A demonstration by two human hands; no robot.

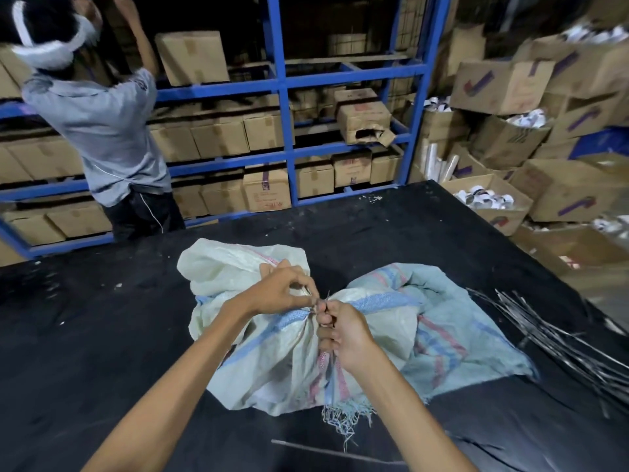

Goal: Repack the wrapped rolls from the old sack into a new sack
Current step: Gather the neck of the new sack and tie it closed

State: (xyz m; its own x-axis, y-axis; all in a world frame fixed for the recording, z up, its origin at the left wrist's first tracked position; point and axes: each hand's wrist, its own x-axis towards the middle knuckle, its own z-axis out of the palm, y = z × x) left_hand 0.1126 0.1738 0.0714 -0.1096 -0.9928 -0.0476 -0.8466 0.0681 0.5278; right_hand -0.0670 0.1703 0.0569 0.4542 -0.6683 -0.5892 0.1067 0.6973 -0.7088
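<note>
A pale woven sack [272, 366], striped blue and pink and frayed at its lower edge, lies bunched on the black surface [102, 335]. The left hand [282, 291] pinches its gathered neck in a fingertip grip; the right hand [343, 332] clenches a thin tie [326, 299] there.

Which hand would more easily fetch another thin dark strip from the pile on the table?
Probably the right hand: the pile of thin dark strips lies on its side of the black table, while the left hand pinches the bunched neck of the pale woven sack. Both are busy now.
</note>
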